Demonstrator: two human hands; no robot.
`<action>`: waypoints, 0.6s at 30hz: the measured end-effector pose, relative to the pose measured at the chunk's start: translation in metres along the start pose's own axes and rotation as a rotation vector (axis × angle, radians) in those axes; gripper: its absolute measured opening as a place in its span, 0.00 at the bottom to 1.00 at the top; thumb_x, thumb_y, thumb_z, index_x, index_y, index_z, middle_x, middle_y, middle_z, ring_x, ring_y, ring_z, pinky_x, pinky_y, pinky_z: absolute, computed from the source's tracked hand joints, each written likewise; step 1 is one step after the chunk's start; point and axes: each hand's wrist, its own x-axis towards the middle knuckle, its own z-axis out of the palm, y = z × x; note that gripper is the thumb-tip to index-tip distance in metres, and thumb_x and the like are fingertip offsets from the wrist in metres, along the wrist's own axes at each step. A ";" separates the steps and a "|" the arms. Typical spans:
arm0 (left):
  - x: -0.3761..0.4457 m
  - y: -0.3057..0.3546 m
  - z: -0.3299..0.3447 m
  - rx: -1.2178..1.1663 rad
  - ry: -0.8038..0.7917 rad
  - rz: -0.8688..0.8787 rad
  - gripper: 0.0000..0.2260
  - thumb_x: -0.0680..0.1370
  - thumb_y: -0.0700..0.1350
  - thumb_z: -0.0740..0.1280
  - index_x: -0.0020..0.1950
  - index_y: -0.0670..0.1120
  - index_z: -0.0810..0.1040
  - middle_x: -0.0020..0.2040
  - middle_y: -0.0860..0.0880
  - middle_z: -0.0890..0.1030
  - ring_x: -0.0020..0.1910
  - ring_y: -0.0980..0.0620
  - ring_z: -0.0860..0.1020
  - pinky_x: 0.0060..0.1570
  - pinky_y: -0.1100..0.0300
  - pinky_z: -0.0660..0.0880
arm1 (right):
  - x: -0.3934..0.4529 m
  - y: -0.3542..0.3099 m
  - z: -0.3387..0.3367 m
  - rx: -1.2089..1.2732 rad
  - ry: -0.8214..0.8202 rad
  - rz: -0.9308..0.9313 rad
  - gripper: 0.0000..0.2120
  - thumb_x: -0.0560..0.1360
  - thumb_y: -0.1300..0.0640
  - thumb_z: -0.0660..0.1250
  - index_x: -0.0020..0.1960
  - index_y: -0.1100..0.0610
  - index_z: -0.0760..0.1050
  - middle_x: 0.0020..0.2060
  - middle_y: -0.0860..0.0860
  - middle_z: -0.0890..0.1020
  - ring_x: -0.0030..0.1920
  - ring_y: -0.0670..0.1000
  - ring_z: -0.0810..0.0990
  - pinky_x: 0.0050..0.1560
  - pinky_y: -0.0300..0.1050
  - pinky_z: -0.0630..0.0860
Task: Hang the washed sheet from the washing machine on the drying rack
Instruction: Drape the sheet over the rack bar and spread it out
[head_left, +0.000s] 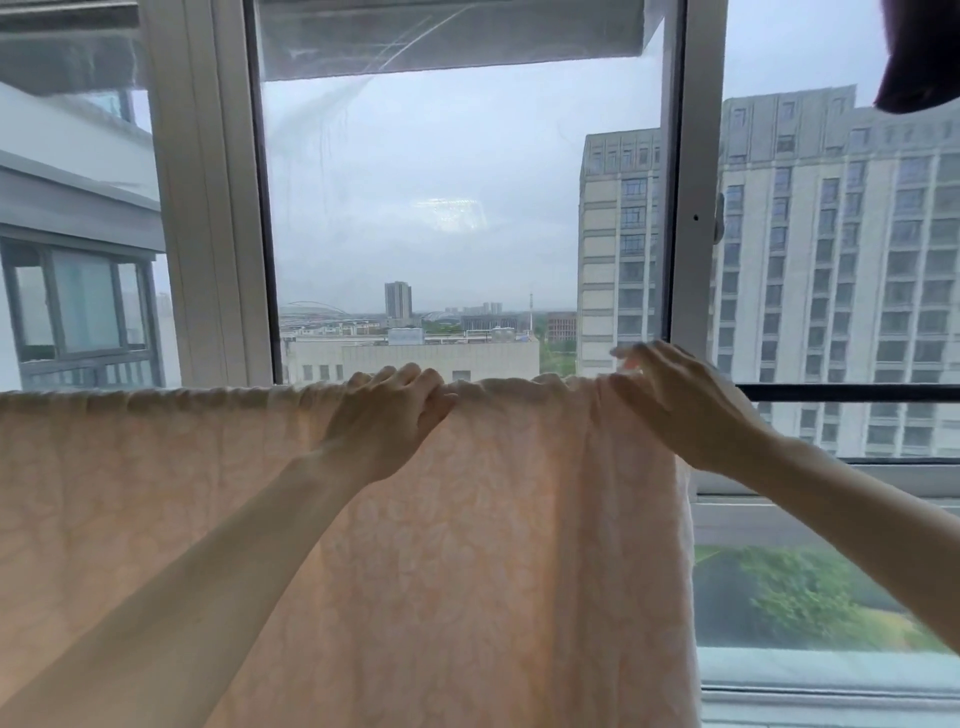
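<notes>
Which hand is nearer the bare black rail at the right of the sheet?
Right. The right hand grips the sheet at its bunched right end, just beside the bare black rail. The left hand holds the sheet's top edge farther left, toward the middle.

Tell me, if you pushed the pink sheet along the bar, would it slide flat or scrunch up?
Probably scrunch. The sheet looks soft and floppy: it hangs in loose folds and is already bunched along the top under the left hand and beside the right hand. Light glows through it, so it seems thin, though dampness might make it cling and drag.
</notes>
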 end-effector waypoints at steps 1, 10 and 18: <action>0.002 0.007 -0.002 -0.034 -0.004 0.009 0.18 0.81 0.61 0.50 0.56 0.52 0.74 0.51 0.53 0.78 0.50 0.50 0.77 0.53 0.49 0.70 | 0.002 0.002 -0.004 0.017 0.031 0.039 0.21 0.79 0.43 0.55 0.65 0.55 0.69 0.60 0.53 0.78 0.58 0.52 0.77 0.59 0.54 0.74; 0.035 0.076 0.001 -0.319 0.043 0.076 0.10 0.79 0.54 0.64 0.55 0.50 0.79 0.52 0.55 0.81 0.49 0.53 0.79 0.46 0.58 0.71 | 0.011 -0.012 -0.003 -0.073 -0.069 0.045 0.14 0.78 0.48 0.61 0.49 0.57 0.77 0.43 0.52 0.81 0.48 0.54 0.77 0.52 0.55 0.76; 0.040 0.079 0.005 -0.427 0.138 -0.057 0.06 0.77 0.48 0.67 0.41 0.48 0.77 0.39 0.57 0.77 0.41 0.52 0.78 0.42 0.56 0.73 | -0.003 -0.014 -0.011 -0.069 0.188 0.255 0.07 0.77 0.55 0.65 0.49 0.58 0.71 0.42 0.52 0.78 0.41 0.54 0.78 0.43 0.52 0.78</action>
